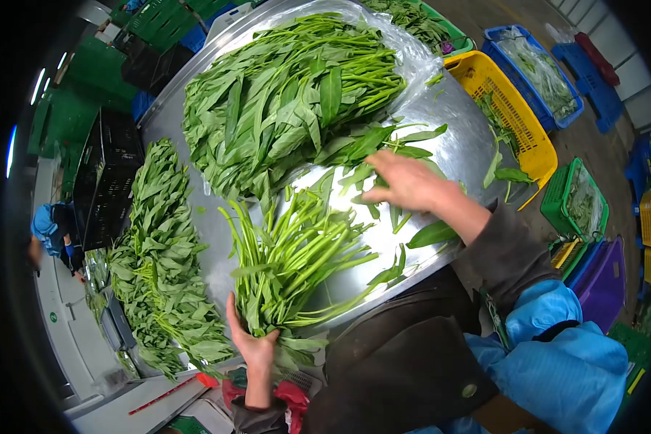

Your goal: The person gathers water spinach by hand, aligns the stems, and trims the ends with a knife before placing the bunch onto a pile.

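My left hand [257, 352] is wrapped round the leafy end of a bunch of water spinach [296, 253], thumb on one side and fingers on the other. The cut stems of this bunch fan out up and to the right over the metal table [208, 249]. My right hand [412, 184] hovers over or touches loose leaves [372, 148] to the right of the bunch, its thumb and fingers apart. Beyond both hands lies a large pile of water spinach [289, 101], partly on clear plastic film [405, 43].
On the left stretches a long row of greens [163, 267] beside black crates [108, 173]. A yellow basket [535, 134] stands against the table's right edge, with a blue crate [568, 94] and a green crate [550, 199] behind. A person in blue [47, 228] works far left.
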The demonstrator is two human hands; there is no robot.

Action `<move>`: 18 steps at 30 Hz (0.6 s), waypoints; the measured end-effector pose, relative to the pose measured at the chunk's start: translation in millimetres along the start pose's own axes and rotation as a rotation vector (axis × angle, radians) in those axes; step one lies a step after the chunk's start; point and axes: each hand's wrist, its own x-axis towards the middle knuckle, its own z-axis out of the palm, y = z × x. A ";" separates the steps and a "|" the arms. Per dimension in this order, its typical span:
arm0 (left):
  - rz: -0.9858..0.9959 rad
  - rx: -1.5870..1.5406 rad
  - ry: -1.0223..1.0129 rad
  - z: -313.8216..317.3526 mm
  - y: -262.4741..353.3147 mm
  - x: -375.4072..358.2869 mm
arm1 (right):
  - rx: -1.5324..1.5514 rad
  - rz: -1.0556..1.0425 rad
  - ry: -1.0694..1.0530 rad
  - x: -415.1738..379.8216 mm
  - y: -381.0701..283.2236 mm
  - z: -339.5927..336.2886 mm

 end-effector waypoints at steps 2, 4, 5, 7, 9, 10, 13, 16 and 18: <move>0.003 -0.079 0.027 -0.6 1.5 3.2 | 0.246 -0.347 -0.019 -12.2 -13.9 19.0; 0.012 -0.070 0.035 -0.1 5.3 5.0 | 0.537 -0.374 -0.253 -18.5 -30.8 21.4; -0.020 -0.089 0.030 -1.3 10.1 6.2 | 0.605 -0.411 -0.181 -20.8 -34.6 22.1; -0.086 -0.118 0.036 -0.9 26.9 5.7 | 0.429 -0.488 -0.042 -20.0 -31.5 12.6; -0.085 -0.131 0.035 -2.3 23.6 5.6 | 0.158 -0.582 0.058 -23.0 -36.5 4.1; -0.085 -0.143 0.027 -3.1 20.5 5.4 | 0.159 -0.576 0.058 -24.0 -48.4 5.3; -0.054 -0.066 0.015 0.2 17.6 8.6 | -0.060 -0.543 -0.210 -18.8 -86.5 28.1; -0.042 -0.042 -0.003 0.7 19.1 8.8 | 0.018 -0.877 0.280 -9.5 -91.6 57.9; -0.137 -0.208 -0.054 0.4 27.4 6.1 | 0.406 -0.934 -0.044 -10.3 -82.8 47.6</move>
